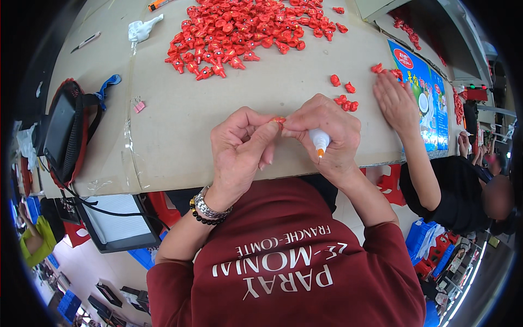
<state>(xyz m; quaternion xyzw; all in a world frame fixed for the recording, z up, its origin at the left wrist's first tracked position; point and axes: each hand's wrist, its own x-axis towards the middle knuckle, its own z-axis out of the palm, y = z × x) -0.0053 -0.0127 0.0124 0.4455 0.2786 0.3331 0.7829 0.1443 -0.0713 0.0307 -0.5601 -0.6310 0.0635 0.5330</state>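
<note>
A small red piece (279,120) is nearer the person than the big heap of red pieces (234,38), pinched between the thumb and fingers of the left hand (243,144); the fingertips cover most of it. The right hand (329,133) touches its other side with thumb and forefinger while gripping a white bottle (320,137) in the palm, orange tip toward the person; what the bottle contains cannot be seen. To the right of the heap and nearer the person, a few loose pieces (334,80) lie on the table (180,120). Farther right of the heap, a co-worker's hand (395,101) is at more red pieces, partly hiding them, beside a blue printed sheet (436,125). Beyond these, a grey open-fronted box (464,54) stands right of the heap. Left of the heap lie a crumpled white thing (144,29) and a pen (85,42); left and nearer the person are a pink clip (139,106), a blue cloth (108,87) and a black case with red edging (71,131). Below table level, a dark-rimmed tray (146,240) with a pale inside sits left of the heap, and a blue crate (418,237) to its right holds items too unclear to name.
</note>
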